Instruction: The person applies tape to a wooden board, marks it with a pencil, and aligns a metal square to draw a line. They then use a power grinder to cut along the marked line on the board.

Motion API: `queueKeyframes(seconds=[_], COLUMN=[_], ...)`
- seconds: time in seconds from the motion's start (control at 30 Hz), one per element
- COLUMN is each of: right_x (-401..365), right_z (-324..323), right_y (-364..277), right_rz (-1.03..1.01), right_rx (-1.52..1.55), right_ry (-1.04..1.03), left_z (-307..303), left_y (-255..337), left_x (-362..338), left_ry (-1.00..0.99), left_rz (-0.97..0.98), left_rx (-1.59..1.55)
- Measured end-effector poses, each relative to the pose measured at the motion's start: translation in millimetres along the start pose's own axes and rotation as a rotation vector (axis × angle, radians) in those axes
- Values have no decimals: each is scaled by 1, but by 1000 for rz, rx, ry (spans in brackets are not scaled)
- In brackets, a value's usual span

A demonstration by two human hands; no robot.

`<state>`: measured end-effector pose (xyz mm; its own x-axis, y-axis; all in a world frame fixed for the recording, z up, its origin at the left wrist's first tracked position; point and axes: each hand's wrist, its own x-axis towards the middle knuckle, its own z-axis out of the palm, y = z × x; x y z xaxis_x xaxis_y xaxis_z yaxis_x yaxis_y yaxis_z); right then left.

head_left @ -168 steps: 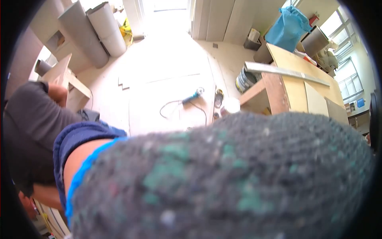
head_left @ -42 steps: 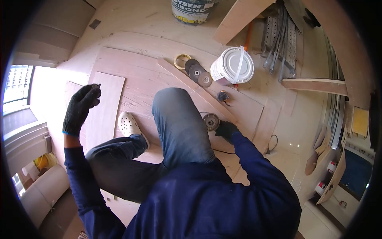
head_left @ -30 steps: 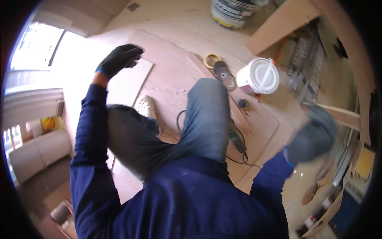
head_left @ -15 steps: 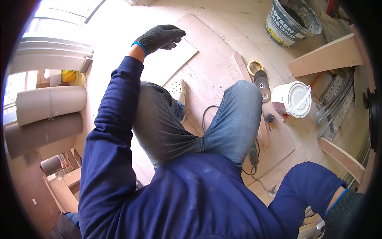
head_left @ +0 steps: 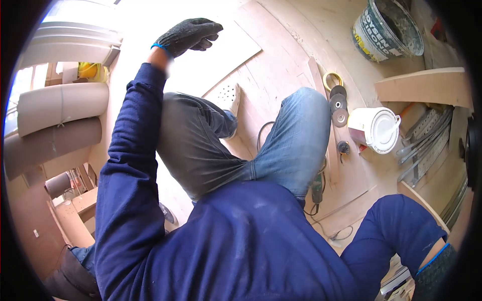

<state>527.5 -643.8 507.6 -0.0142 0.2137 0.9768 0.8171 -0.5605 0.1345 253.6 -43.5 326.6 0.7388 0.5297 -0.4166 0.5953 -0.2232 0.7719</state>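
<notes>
My left hand (head_left: pixel 190 37), in a dark knitted glove with a blue cuff, is raised over a pale board (head_left: pixel 236 52) at upper left. Its fingers are loosely bent and apart from the thumb, with nothing between them. Low at the right edge is my right hand (head_left: pixel 438 271), in the same kind of glove; its fingers are outside the picture. By my right knee lie several grinding discs (head_left: pixel 339 108) and a yellow tape roll (head_left: pixel 332 81). An angle grinder (head_left: pixel 317 189) with a cord rests on the floor beside my right thigh.
A lidded white pail (head_left: pixel 374 129) stands to the right, with a labelled bucket (head_left: pixel 386 32) beyond it. Metal strips (head_left: pixel 427 130) lie beside wooden framing (head_left: pixel 422 85). Tied rolls (head_left: pixel 63 108) are stacked at left. Another person's clothing (head_left: pixel 73 276) shows at lower left.
My left hand has shifted slightly left and up, still loosely bent. The view has turned, so the pail and bucket sit farther right. More of the other person's clothing shows at lower left.
</notes>
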Motion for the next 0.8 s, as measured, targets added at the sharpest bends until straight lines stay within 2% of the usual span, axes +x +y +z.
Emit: queueKeyframes(seconds=[0.37, 0.47, 0.57, 0.67, 0.73, 0.77, 0.8], right_x=[2, 1, -3, -16, -37, -67, -60], right_z=[10, 16, 20, 31, 46, 59, 66], right_y=[7, 8, 2, -7, -15, -16, -33], right_rz=[-7, 0, -2, -11, 63, 169, 220], right_rx=[34, 42, 61, 66, 32, -39, 170], right_ry=[-4, -1, -17, -121, -311, -472, -488], left_z=[-10, -8, -9, -10, -10, -11, -10], left_y=[-16, -12, -9, -13, -12, -11, -11], left_x=[-15, -16, -19, -14, -12, -13, -13], left_ry=[39, 43, 53, 38, 48, 35, 22], left_rz=[58, 16, 19, 43, 19, 26, 31], left_rx=[-1, -91, -37, -100, -92, -115, -136])
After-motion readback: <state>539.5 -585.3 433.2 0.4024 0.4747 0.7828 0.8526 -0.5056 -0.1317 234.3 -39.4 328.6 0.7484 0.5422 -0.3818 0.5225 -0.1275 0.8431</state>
